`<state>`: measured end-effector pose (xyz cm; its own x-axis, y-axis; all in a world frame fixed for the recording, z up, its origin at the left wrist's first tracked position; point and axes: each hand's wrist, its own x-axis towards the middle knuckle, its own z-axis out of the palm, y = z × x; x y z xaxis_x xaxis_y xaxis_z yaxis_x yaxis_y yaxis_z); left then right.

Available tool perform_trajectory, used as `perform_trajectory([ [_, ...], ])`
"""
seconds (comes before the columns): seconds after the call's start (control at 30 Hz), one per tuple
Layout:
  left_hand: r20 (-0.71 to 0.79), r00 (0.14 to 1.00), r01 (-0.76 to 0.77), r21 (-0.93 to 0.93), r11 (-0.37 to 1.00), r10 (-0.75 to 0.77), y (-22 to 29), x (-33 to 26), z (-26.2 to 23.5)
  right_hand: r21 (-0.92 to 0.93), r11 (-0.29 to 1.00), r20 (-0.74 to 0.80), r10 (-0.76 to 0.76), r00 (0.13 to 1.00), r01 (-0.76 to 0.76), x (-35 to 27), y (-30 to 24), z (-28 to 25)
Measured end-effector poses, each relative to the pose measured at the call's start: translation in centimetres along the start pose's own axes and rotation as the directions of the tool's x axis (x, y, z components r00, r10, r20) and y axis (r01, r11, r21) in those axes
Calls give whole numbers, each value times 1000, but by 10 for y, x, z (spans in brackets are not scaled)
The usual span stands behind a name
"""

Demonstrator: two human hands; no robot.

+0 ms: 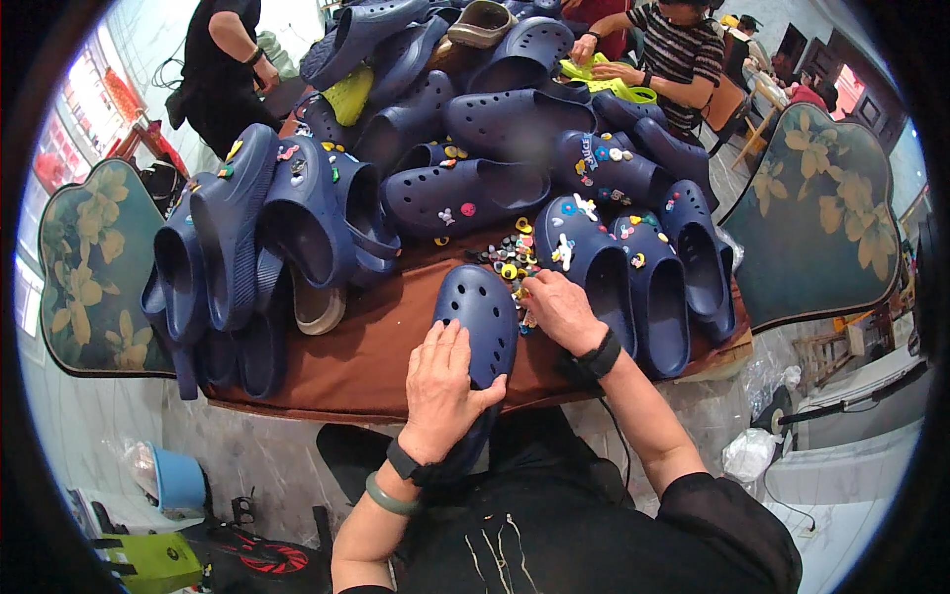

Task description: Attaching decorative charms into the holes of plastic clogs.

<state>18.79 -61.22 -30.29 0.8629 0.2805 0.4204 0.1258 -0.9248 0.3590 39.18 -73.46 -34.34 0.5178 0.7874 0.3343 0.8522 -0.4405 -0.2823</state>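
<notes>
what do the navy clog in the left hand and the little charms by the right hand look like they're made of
Navy clog: apparently soft moulded foam or rubber, matte, one piece with punched round holes. Charms: probably soft moulded plastic or rubber, brightly coloured; too small to be sure. The left hand grips the clog; the right hand picks among the charms.

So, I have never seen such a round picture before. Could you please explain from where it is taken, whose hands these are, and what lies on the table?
The picture comes from a wide-lens camera on a person's head, looking down, so edges bend. No machine here, only two bare hands. The left hand grips a plain dark blue clog on the brown table. The right hand reaches into a pile of small coloured charms. Many more blue clogs are heaped behind, some already with charms. Across the table, another person in a striped shirt handles something yellow-green.
</notes>
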Motion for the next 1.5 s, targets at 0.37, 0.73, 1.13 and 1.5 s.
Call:
perform_trajectory([
  [0.37, -57, 978, 194, -126, 973, -202, 5, -10, 1, 112, 992, 92, 43, 995, -53, 7, 6, 2],
  [0.73, -44, 982, 178, -83, 980, -182, -1, -9, 4, 542, 811, -67, -222, 973, 223, 37, -65, 4],
  [1.13, -32, 976, 210, -107, 972, -214, -3, -9, 5, -3, 865, 176, -494, 851, 502, 38, -93, -26],
  [1.5, 41, 971, 241, -185, 953, -237, -3, 0, -10, 457, 888, -131, 21, 991, 42, 35, -8, -15],
])
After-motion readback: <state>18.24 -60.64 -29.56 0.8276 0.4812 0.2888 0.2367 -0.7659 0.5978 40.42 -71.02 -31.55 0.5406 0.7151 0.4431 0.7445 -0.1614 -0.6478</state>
